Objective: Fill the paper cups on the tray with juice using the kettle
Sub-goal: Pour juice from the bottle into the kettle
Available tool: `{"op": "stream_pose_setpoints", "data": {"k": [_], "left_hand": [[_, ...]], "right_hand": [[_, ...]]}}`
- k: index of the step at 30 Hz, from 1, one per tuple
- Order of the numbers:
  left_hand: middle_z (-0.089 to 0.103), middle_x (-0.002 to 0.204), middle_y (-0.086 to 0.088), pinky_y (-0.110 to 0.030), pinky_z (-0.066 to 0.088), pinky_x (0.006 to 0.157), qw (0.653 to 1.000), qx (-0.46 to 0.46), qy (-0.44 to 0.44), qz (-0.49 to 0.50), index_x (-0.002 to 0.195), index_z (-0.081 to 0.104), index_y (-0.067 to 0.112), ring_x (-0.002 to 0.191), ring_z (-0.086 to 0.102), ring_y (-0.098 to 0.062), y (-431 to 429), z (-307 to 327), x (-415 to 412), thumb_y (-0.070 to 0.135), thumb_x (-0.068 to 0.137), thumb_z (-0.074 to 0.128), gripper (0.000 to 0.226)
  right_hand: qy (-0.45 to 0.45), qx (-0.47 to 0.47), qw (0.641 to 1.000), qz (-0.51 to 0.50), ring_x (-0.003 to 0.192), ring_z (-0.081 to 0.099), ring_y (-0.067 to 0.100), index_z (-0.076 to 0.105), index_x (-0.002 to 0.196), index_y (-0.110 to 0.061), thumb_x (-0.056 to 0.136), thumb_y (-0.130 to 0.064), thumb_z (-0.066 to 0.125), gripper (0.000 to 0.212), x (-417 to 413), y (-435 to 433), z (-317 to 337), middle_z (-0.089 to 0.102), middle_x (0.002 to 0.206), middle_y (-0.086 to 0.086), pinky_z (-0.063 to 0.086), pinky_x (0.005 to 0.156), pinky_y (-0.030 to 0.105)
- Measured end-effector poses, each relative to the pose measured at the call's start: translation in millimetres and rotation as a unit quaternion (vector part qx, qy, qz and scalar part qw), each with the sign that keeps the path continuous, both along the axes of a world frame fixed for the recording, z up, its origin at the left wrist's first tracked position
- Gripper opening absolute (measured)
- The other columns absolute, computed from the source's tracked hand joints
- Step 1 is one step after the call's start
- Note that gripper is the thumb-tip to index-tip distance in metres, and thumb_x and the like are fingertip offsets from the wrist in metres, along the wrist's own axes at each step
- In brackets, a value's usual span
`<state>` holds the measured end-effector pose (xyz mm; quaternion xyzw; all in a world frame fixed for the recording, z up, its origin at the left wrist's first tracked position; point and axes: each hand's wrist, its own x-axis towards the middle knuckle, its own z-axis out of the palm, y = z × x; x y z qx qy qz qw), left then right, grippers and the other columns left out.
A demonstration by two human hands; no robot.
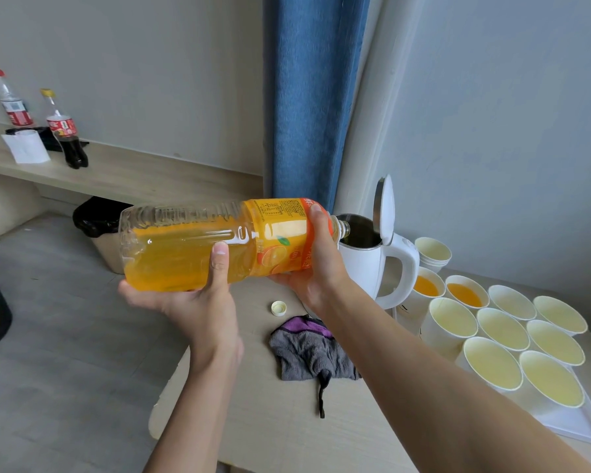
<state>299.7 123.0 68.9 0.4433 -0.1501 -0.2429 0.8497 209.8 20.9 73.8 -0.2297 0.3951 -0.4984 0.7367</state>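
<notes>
A large clear plastic bottle of orange juice [191,247] lies nearly level, its open neck over the lidless mouth of the white electric kettle [365,264] on the table [270,421]. The left hand [191,298] cradles its base, the right hand [318,264] wraps its fingers [287,279] round the label. White paper cups [492,361] crowd the white tray [574,425] just beside the kettle, two holding juice.

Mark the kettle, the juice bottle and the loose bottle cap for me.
kettle [365,268]: head view, on its white body below the open lid.
juice bottle [185,247]: head view, on the clear body left of the label.
bottle cap [278,308]: head view, on the cap's middle.
</notes>
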Motion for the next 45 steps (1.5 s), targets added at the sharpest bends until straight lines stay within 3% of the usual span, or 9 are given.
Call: {"op": "stream_pose_setpoints", "data": {"k": [8,13,26,32,45], "left_hand": [[0.042,0.147,-0.001,-0.055,0.058,0.098,1.000,-0.002,-0.002,0.000,0.157,-0.005,0.029,0.128,0.061,-0.013,0.2,0.0,0.6,0.014,0.083,0.087,0.119],[0.043,0.147,-0.001,-0.055,0.059,0.098,1.000,-0.005,-0.003,0.000,0.157,-0.005,0.028,0.127,0.061,-0.014,0.2,0.7,0.4,0.012,0.084,0.086,0.117],[0.042,0.148,-0.004,-0.057,0.059,0.097,1.000,-0.016,-0.007,-0.003,0.156,-0.002,0.027,0.129,0.062,-0.019,-1.7,-0.7,2.0,0.012,0.082,0.088,0.117],[0.041,0.149,-0.005,-0.057,0.058,0.097,1.000,-0.018,-0.008,0.000,0.155,-0.003,0.027,0.130,0.061,-0.020,-1.7,-1.5,2.0,0.011,0.083,0.087,0.116],[0.040,0.151,-0.006,-0.053,0.059,0.098,1.000,-0.011,-0.016,0.003,0.157,-0.005,0.027,0.130,0.060,-0.017,-1.2,-1.5,1.2,0.012,0.083,0.087,0.119]], "right_hand": [[-0.002,-0.006,1.000,0.000,0.101,0.072,0.036,0.039,0.145,-0.025,0.042,-0.071,0.086,0.121,-0.4,0.3,0.9,0.064,0.128,0.014,0.053,0.077,0.068],[-0.003,0.004,1.000,-0.006,0.103,0.071,0.037,0.039,0.144,-0.025,0.034,-0.072,0.088,0.129,1.0,0.3,1.0,0.062,0.130,0.014,0.053,0.077,0.068],[-0.011,0.005,1.000,-0.011,0.103,0.071,0.037,0.039,0.144,-0.026,0.044,-0.070,0.087,0.120,-0.4,0.5,0.9,0.061,0.132,0.014,0.053,0.074,0.067],[-0.017,0.009,1.000,-0.008,0.102,0.071,0.038,0.038,0.144,-0.026,0.034,-0.071,0.089,0.129,-0.3,1.0,0.7,0.061,0.131,0.015,0.053,0.075,0.068],[-0.025,0.007,1.000,0.000,0.105,0.070,0.038,0.038,0.143,-0.029,0.044,-0.068,0.089,0.118,-1.9,0.8,1.3,0.059,0.134,0.015,0.053,0.077,0.068]]}}
